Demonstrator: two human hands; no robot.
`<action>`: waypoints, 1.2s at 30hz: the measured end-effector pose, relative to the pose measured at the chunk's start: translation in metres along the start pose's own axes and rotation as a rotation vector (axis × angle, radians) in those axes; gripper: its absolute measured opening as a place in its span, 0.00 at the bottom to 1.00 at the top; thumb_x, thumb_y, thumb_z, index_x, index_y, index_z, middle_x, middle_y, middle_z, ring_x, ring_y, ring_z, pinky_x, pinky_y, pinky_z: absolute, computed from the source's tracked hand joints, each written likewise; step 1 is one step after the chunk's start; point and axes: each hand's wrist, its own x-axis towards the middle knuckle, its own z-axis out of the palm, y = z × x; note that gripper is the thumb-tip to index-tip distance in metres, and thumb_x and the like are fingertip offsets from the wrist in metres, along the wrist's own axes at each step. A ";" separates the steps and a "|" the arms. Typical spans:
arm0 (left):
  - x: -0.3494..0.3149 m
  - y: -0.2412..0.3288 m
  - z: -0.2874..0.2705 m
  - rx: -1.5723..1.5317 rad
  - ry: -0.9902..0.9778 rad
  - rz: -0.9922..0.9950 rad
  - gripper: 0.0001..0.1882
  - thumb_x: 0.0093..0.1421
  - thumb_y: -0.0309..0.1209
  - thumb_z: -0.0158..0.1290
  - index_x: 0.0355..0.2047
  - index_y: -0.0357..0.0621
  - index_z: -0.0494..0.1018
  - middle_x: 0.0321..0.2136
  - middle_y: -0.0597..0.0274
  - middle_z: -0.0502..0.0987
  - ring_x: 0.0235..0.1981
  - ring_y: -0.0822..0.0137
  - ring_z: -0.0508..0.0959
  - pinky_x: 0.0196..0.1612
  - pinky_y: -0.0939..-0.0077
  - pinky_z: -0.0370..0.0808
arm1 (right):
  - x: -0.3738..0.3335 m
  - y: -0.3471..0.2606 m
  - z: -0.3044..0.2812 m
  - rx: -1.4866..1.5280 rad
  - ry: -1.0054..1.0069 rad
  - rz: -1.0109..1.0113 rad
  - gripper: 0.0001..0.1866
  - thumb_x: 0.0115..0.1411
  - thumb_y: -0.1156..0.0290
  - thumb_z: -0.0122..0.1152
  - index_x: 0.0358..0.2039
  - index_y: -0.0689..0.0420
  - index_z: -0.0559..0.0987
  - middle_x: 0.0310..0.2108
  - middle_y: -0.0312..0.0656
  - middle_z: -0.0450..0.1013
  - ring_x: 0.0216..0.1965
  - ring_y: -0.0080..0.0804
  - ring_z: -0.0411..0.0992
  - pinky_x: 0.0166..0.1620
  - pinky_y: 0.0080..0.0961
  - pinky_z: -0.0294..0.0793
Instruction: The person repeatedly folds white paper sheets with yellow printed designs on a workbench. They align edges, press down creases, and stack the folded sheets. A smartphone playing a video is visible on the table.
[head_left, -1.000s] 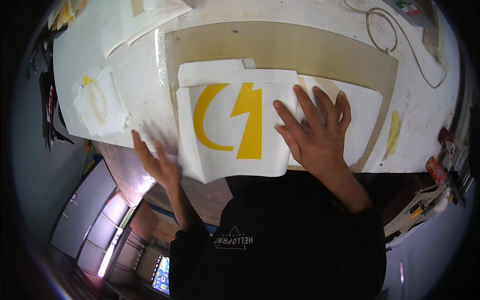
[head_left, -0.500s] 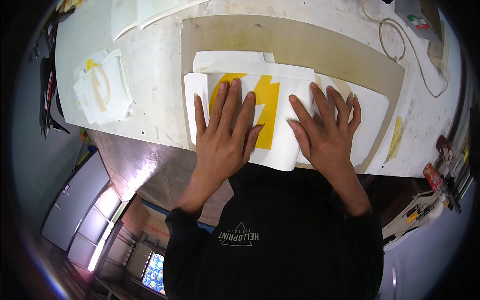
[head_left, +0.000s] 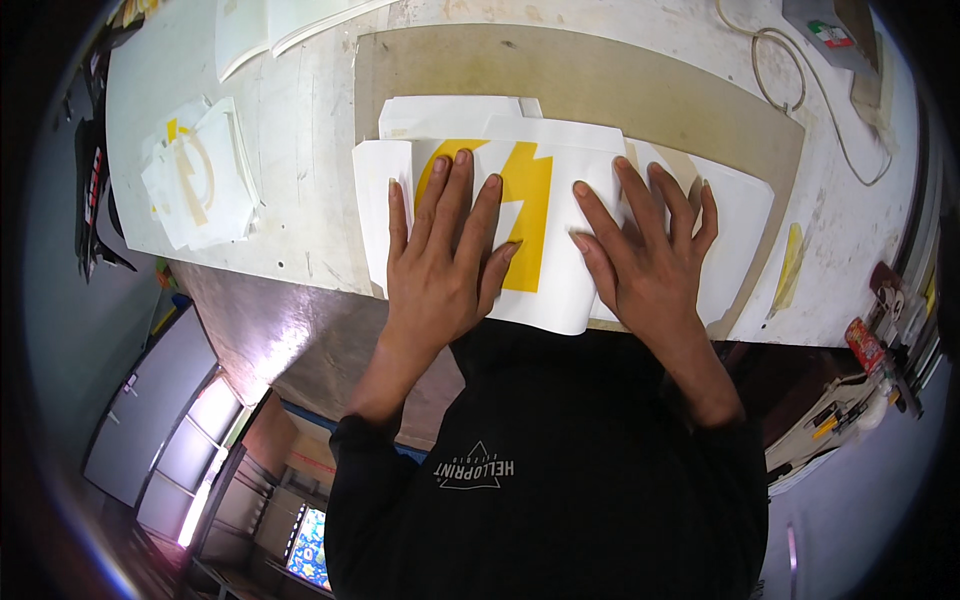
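A white sheet (head_left: 562,230) with a bold yellow shape (head_left: 524,255) on it lies on a brownish cutting mat (head_left: 600,75). My left hand (head_left: 440,260) rests flat on the sheet, covering part of the yellow shape, with its fingers spread. To the right, my right hand (head_left: 650,250) has its fingers apart and slightly bent, tips touching the sheet's right part and the paper beside it. More white papers (head_left: 455,110) show behind and under this sheet. Another white sheet with a pale tan shape (head_left: 735,215) extends on the right.
At the left of the table (head_left: 310,180) sits a stack of white cut sheets (head_left: 225,170) with yellow and tan pieces. A yellow strip (head_left: 789,258) lies near the right front edge. A cable (head_left: 835,125) curves at the far right, near a grey box (head_left: 825,35). A red can (head_left: 864,342) stands beyond the edge.
The whole view has shifted slightly. The sheet's left edge now reaches a little farther left beside my left hand. Both hands stay on the paper in nearly the same pose.
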 end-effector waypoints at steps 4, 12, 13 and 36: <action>0.005 0.005 -0.009 0.054 -0.051 -0.004 0.32 0.68 0.50 0.54 0.70 0.56 0.67 0.72 0.43 0.60 0.75 0.47 0.57 0.74 0.35 0.43 | -0.001 0.001 0.004 -0.016 0.022 -0.009 0.25 0.65 0.52 0.66 0.63 0.34 0.78 0.69 0.39 0.65 0.69 0.47 0.60 0.72 0.63 0.42; 0.012 0.025 -0.012 0.092 -0.080 0.071 0.41 0.62 0.67 0.50 0.72 0.70 0.63 0.67 0.22 0.56 0.70 0.24 0.55 0.72 0.28 0.45 | 0.001 0.003 0.005 0.040 0.095 -0.032 0.25 0.62 0.52 0.69 0.60 0.36 0.80 0.65 0.39 0.69 0.65 0.46 0.64 0.70 0.65 0.47; 0.012 0.025 -0.013 0.096 -0.079 0.075 0.41 0.62 0.67 0.50 0.72 0.69 0.63 0.67 0.20 0.55 0.70 0.23 0.55 0.72 0.27 0.45 | 0.003 0.005 0.004 0.071 0.116 -0.037 0.24 0.61 0.53 0.70 0.58 0.37 0.82 0.63 0.38 0.72 0.63 0.45 0.66 0.69 0.65 0.49; 0.004 0.029 -0.005 0.178 -0.023 0.065 0.41 0.63 0.66 0.53 0.72 0.68 0.62 0.69 0.26 0.52 0.72 0.26 0.51 0.70 0.23 0.40 | -0.097 0.049 -0.042 0.429 0.243 0.256 0.35 0.53 0.55 0.80 0.56 0.59 0.76 0.49 0.47 0.71 0.53 0.48 0.69 0.60 0.49 0.64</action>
